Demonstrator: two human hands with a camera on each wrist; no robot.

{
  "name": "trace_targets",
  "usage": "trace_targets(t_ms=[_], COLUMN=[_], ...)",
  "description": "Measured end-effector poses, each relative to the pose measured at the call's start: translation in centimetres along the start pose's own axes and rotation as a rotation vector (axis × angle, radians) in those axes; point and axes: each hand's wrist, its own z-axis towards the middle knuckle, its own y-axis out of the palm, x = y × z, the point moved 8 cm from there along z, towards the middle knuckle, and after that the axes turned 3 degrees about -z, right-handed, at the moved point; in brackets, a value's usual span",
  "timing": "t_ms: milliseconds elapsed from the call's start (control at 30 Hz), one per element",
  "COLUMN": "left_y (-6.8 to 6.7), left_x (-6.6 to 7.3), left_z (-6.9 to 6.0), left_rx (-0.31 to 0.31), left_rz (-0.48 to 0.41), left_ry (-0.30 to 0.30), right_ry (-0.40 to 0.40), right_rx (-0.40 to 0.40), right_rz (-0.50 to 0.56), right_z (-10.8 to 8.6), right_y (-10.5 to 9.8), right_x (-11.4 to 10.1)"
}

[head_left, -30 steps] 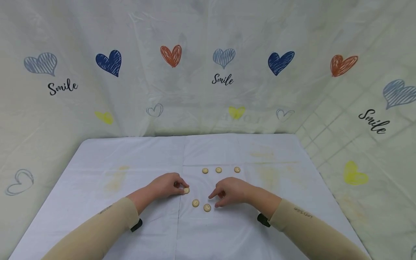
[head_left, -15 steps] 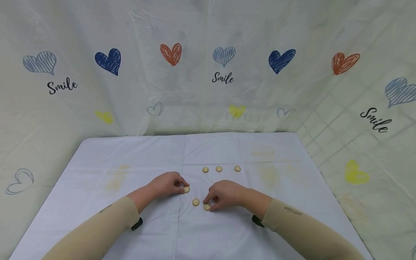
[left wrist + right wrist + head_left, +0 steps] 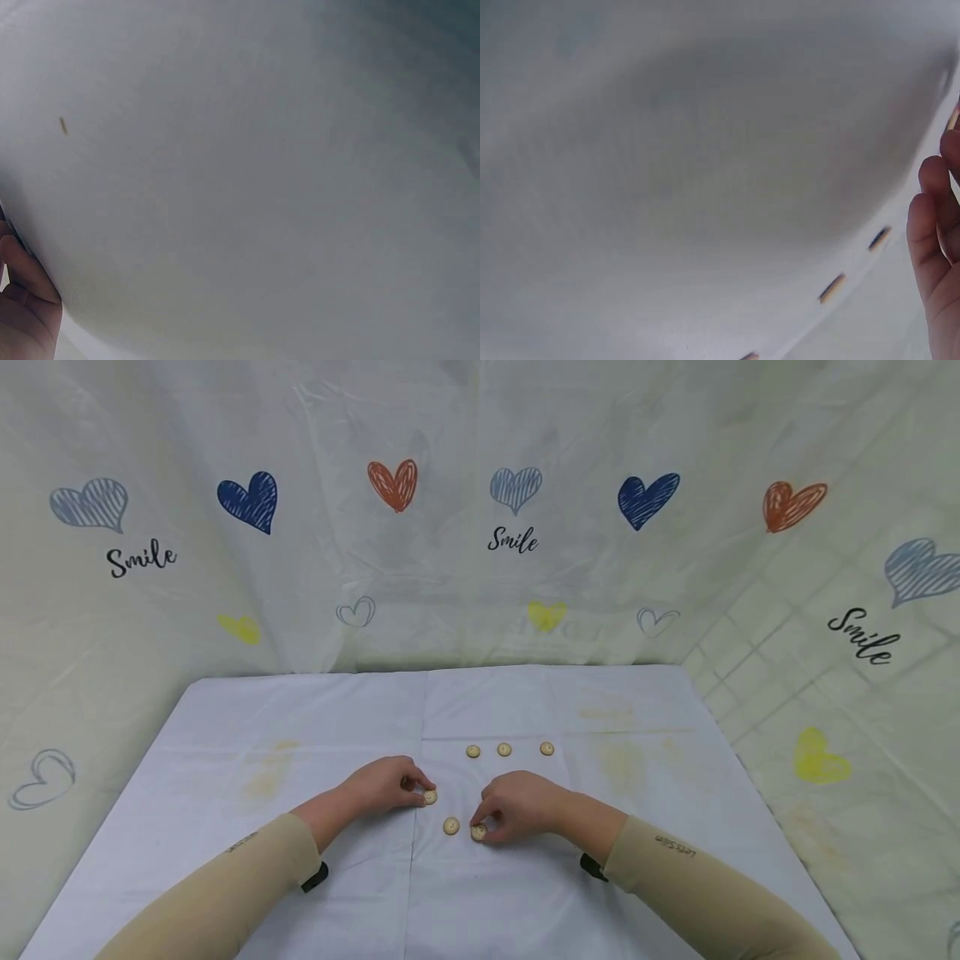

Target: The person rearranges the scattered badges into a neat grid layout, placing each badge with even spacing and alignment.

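My left hand (image 3: 384, 785) pinches a small round wooden button (image 3: 430, 797) at its edge, on the white cloth left of the middle. My right hand (image 3: 522, 807) holds another wooden button (image 3: 478, 832) between thumb and forefinger, low over or on the cloth. Between the hands lies a third button (image 3: 451, 826), touched by neither. Part of the left hand (image 3: 28, 307) shows at the lower left of the left wrist view. Curled fingers of the right hand (image 3: 937, 232) appear at the right edge of the right wrist view; what they hold is barely seen there.
Farther back, a loose row holds a left button (image 3: 472, 751), a middle button (image 3: 504, 749) and a right button (image 3: 547, 748). The white tablecloth (image 3: 352, 893) has yellowish stains. A curtain (image 3: 450, 577) printed with hearts hangs behind the table's far edge.
My right hand has moved left and toward me and taken hold of the nearest button, which has shifted slightly away from me. My left hand has stayed still on its button.
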Motion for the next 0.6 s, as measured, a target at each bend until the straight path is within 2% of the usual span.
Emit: trace_targets(t_ms=[367, 600], left_y=[0.1, -0.1], left_x=[-0.3, -0.1], left_z=[0.0, -0.1], left_rx=[0.003, 0.005], left_rz=[-0.007, -0.008], left_ry=[-0.007, -0.012], right_ry=[0.048, 0.146], right_rx=[0.04, 0.072], right_rz=[0.015, 0.039], right_z=[-1.0, -3.1], right_y=[-1.0, -2.0], right_x=[1.4, 4.2])
